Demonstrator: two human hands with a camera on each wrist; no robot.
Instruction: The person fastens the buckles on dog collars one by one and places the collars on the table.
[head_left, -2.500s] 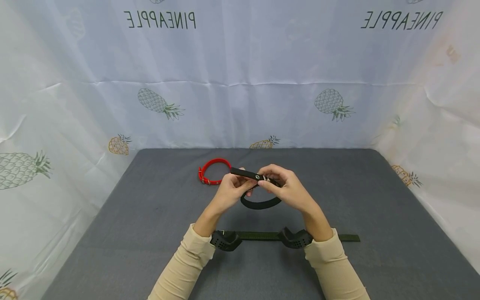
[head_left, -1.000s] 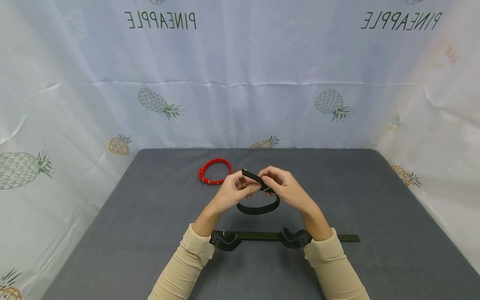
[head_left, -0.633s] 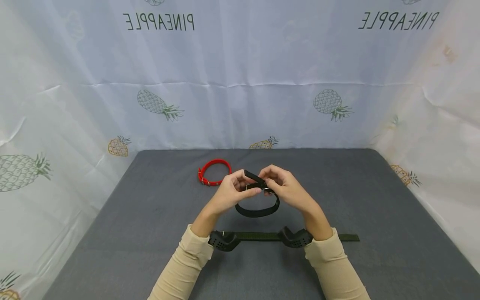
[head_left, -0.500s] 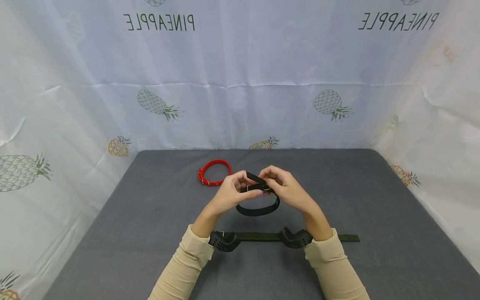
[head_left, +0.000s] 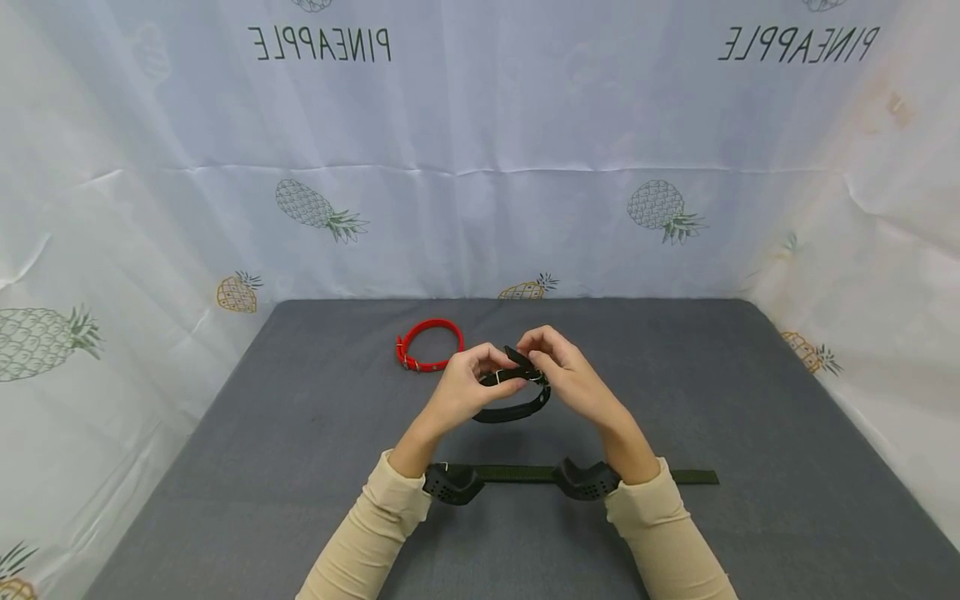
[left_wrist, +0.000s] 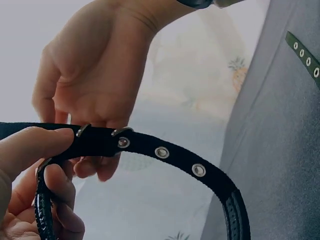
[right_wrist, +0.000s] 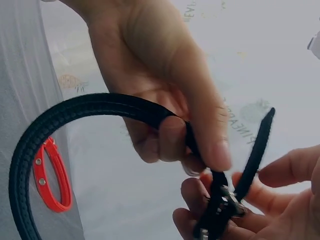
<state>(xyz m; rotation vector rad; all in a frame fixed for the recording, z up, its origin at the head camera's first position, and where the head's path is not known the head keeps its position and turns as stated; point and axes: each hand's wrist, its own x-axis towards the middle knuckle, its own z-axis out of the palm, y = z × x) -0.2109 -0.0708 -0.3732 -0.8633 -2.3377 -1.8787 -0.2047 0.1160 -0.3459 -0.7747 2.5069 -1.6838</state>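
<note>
Head: black collar point(head_left: 513, 412), held above counter point(head_left: 300, 458); left hand point(head_left: 468, 385) and right hand point(head_left: 566, 371) both gripping it. Left wrist: metal eyelets point(left_wrist: 161, 152). Right wrist: strap tip point(right_wrist: 259, 147) beside buckle point(right_wrist: 227, 200); buckling apparently in hand, next move calls for guiding tip.

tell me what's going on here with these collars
A person is working on a black buckle collar, held up as a loop above the gray table. The left grip pinches it, while the right grip holds it near the metal buckle, where the free end sticks up. Whether it is fastened, I can't tell. A red collar lies farther back in a ring; a green collar lies stretched out nearer the person.
</note>
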